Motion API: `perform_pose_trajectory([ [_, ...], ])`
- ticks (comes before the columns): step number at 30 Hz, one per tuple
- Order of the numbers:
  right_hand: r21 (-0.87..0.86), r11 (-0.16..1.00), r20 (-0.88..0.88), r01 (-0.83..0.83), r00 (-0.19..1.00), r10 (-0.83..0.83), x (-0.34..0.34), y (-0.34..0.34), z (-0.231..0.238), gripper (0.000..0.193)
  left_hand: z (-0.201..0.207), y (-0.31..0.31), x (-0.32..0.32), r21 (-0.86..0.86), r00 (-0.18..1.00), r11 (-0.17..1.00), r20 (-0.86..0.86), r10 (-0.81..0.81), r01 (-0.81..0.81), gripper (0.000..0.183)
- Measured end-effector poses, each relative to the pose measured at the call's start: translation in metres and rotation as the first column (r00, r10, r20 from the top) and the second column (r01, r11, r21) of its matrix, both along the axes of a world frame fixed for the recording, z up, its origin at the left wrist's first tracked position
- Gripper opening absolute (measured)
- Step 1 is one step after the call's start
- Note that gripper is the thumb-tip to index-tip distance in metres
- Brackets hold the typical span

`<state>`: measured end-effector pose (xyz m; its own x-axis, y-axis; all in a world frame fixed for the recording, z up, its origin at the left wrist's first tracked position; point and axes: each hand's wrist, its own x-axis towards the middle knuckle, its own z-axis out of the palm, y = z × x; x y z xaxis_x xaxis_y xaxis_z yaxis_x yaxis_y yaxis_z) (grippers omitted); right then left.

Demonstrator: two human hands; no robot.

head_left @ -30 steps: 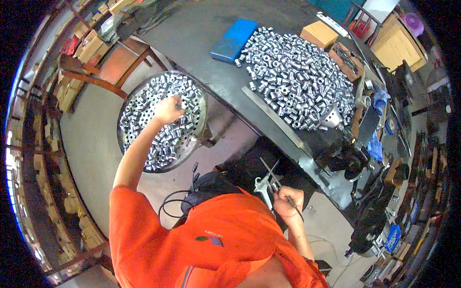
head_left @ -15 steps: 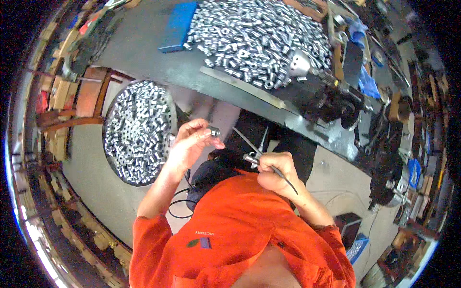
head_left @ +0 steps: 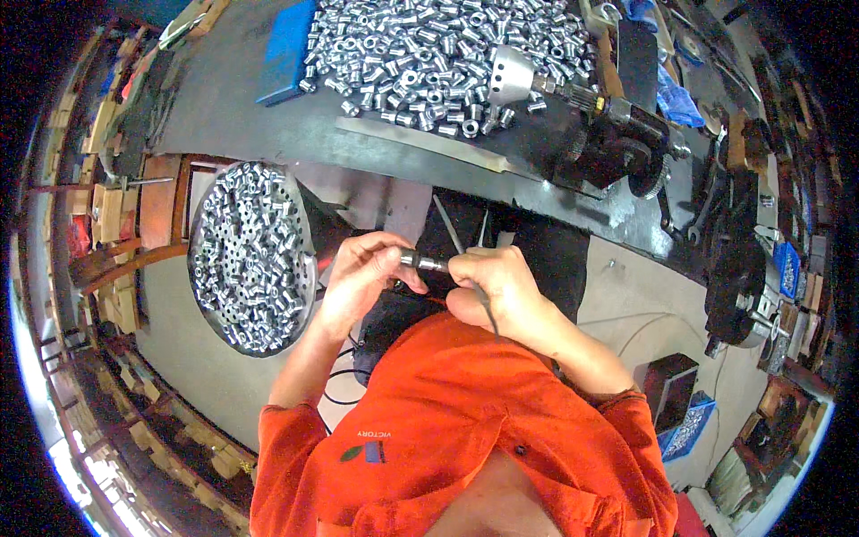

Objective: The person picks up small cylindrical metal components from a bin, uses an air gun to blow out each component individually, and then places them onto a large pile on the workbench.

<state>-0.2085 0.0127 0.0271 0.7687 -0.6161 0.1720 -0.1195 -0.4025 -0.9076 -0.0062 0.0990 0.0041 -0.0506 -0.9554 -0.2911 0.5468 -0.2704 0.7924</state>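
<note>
Between the thumb and fingers of my left hand (head_left: 360, 276) is a small shiny metal fitting (head_left: 408, 258). My right hand (head_left: 497, 285) is wrapped round a slim metal handheld tool (head_left: 433, 264) with a grey cord or hose (head_left: 489, 315) trailing from it toward me. The tool's front end meets the fitting, or lies right against it; the exact contact is too small to make out. Both hands are in front of my orange shirt, below the bench edge.
A round perforated metal tray (head_left: 208, 329) of similar fittings stands at my left. On the dark bench (head_left: 210, 112) lies a large heap of fittings (head_left: 394, 58) beside a blue box (head_left: 288, 54). A metal fixture (head_left: 513, 76) and dark machinery (head_left: 617, 148) stand toward the right.
My hands have come together: the right moved left with the tool, bringing its end to the fitting in my left hand. The view has shifted slightly.
</note>
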Motion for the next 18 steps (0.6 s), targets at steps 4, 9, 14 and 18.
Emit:
perform_pose_trajectory([
  [4, -0.092, 0.996, -0.150, -0.002, 0.989, -0.011, 0.004, 0.006, -0.006, 0.019, 0.018, -0.004, -0.003, -0.024, 0.842, 0.989, 0.528, -0.112, 0.147, 0.021],
  [9, 0.173, 0.984, 0.036, -0.049, 0.998, 0.044, 0.000, 0.004, -0.020, 0.016, 0.024, -0.008, 0.000, -0.064, 0.789, 0.974, 0.599, -0.137, 0.218, 0.022],
  [14, 0.242, 0.970, -0.016, 0.001, 1.000, 0.003, -0.027, -0.001, -0.016, 0.023, 0.020, -0.012, 0.012, -0.182, 0.675, 0.974, 0.737, 0.045, 0.134, 0.022],
  [18, 0.114, 0.993, 0.209, -0.018, 0.978, -0.006, -0.038, 0.009, 0.010, 0.028, 0.019, -0.018, 0.009, -0.229, 0.128, 0.959, 0.969, 0.210, 0.166, 0.022],
])
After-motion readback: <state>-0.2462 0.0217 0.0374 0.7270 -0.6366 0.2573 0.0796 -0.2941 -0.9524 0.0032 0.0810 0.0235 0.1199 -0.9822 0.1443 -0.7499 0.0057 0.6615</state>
